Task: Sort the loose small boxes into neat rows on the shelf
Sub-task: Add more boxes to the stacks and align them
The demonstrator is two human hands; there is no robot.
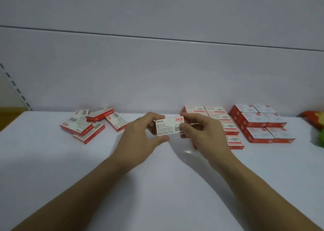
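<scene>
A small red-and-white staple box [168, 126] marked 24/6 is held up above the white shelf [157, 187], its white barcode face toward me. My left hand [140, 136] pinches its left end between thumb and fingers. My right hand [199, 132] pinches its right end the same way. Several loose boxes [91, 123] lie in a jumbled pile at the back left. At the back right, several boxes [220, 120] lie flat in neat rows, partly hidden behind my right hand.
Further right stands a second block of stacked red-and-white boxes [261, 123]. A red, yellow and green object [315, 125] sits at the right edge. The white back panel [157, 76] closes the shelf behind; a slotted upright [15, 86] runs at the far left.
</scene>
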